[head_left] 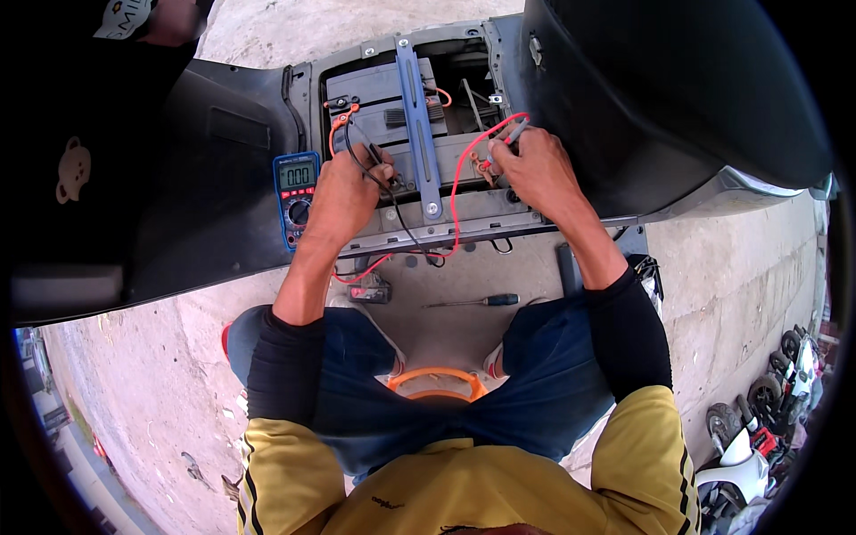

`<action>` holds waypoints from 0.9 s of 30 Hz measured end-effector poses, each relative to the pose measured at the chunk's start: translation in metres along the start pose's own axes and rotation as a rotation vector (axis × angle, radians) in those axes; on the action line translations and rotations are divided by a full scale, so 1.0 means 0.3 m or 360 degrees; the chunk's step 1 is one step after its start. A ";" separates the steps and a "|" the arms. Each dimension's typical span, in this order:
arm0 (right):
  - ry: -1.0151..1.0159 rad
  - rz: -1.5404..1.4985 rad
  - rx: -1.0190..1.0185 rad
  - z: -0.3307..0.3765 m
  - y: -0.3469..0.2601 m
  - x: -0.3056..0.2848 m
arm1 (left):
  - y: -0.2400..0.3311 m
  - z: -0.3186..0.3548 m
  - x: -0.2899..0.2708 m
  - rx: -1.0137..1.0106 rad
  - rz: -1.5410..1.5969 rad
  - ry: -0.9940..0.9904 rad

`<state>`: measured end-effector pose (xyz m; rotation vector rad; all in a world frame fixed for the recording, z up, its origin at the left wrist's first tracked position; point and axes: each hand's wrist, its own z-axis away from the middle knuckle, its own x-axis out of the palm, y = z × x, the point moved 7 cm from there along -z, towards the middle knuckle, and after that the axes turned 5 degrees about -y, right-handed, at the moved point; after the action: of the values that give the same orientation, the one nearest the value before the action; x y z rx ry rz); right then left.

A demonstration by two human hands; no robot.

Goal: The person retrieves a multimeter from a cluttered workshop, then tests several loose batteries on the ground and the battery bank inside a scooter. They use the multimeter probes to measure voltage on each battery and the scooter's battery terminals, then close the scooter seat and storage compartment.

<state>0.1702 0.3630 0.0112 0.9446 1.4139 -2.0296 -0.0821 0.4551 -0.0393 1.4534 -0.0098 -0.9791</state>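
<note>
Both my hands work over an open compartment of grey batteries [374, 87]. My left hand [349, 196] is closed around a black test probe, mostly hidden by the fingers, beside a battery at the compartment's near left. A black lead [406, 227] trails from it. Held in a pinch by my right hand [539, 169] is a red-and-grey test probe [515, 134], pointing down by a copper-coloured terminal [484, 168] at the near right; I cannot tell whether its tip touches. Its red lead [456, 201] loops leftward. Left of my left hand lies a blue multimeter [297, 201], its display lit.
A slotted blue metal bar [415, 125] spans the batteries. On the right stands a raised black seat [660, 89]. Below, a screwdriver [499, 300] and a small dark box-shaped thing [369, 290] lie on the ground. A person's dark sleeve and hand [169, 22] show at the upper left.
</note>
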 end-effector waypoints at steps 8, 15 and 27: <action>-0.0053 0.0089 -0.0038 -0.014 -0.013 0.014 | 0.043 0.016 -0.018 0.0024 -0.0155 0.0070; -0.0032 0.0109 -0.0028 -0.005 -0.009 0.015 | 0.067 0.029 -0.029 0.0060 -0.0263 0.0208; -0.0038 0.0087 -0.0060 0.001 -0.018 0.014 | 0.059 0.025 -0.018 0.0030 -0.0310 0.0191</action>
<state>0.1636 0.3646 0.0112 0.9302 1.3934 -1.9614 -0.0800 0.4489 -0.0205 1.5494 0.2141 -1.0495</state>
